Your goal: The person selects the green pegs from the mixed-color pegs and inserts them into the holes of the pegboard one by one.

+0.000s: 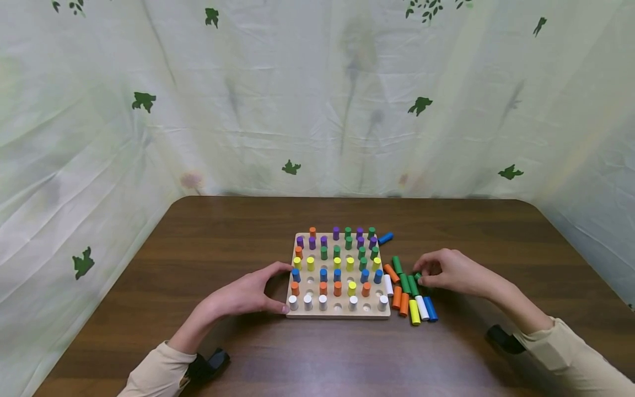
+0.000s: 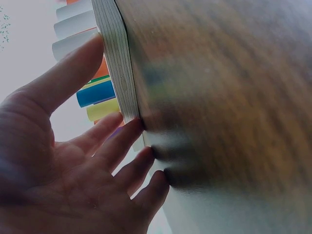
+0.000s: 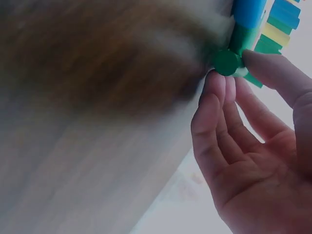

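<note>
A wooden pegboard (image 1: 342, 316) stands on the table with rows of coloured pegs upright in its holes. My left hand (image 1: 243, 292) lies at the board's left side, thumb and fingertips touching its edge (image 2: 117, 63). In the left wrist view its fingers are spread and fairly straight. On the other side, my right hand (image 1: 453, 270) pinches a green peg (image 3: 226, 62) between thumb and fingertips. That peg is at the right edge of a group of loose pegs, mostly hidden by the fingers in the head view.
Loose orange (image 1: 404, 304), green (image 1: 396, 264), white (image 1: 422, 307), yellow (image 1: 414, 312) and blue (image 1: 430, 309) pegs lie right of the board. Another blue peg (image 1: 385, 238) lies by its far right corner. Some board holes (image 1: 338, 307) hold no peg. A pale curtain (image 1: 317, 110) hangs behind the brown table (image 1: 238, 226).
</note>
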The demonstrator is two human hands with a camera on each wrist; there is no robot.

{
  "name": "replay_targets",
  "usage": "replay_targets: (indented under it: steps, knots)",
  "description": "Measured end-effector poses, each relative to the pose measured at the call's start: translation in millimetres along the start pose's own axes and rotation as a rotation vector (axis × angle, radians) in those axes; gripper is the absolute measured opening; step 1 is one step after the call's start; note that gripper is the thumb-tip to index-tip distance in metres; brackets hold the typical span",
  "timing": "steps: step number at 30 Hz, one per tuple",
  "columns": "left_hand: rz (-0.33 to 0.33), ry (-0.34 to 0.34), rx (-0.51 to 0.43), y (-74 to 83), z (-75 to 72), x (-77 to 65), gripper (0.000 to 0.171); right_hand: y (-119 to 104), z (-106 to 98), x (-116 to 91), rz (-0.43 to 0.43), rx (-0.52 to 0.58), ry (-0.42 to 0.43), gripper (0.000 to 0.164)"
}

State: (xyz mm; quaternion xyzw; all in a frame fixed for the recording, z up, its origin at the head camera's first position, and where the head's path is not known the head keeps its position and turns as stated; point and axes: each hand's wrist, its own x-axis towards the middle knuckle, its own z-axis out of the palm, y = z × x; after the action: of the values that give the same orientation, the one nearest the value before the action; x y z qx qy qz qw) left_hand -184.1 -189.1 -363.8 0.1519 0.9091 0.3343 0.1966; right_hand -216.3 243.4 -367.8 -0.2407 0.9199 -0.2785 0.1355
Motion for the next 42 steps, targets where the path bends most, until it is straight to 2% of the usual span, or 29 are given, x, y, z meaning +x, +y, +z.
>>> replay_targets:
  steps: [6, 12, 20, 35, 42]
  knots:
    - [0.002, 0.000, -0.001, -1.2, 0.1, -0.3, 0.078, -3, -1, 4, 0.009, -0.029, 0.075, 0.020]
    - [0.002, 0.001, -0.003, -2.1, 0.0, -0.8, 0.078, -7, -1, 9, -0.053, -0.027, 0.160, 0.022]
    - [0.009, 0.001, 0.012, -2.3, -0.4, -0.4, 0.078, -15, 0, 14, -0.124, 0.035, 0.244, 0.024]
    - [-0.004, 0.003, 0.005, -1.9, 1.2, 0.8, 0.078, -36, 3, 27, -0.215, 0.138, 0.326, 0.026]
    - [0.004, -0.003, 0.001, -1.4, 0.4, 0.5, 0.077, -49, 4, 34, -0.273, 0.168, 0.326, 0.025]
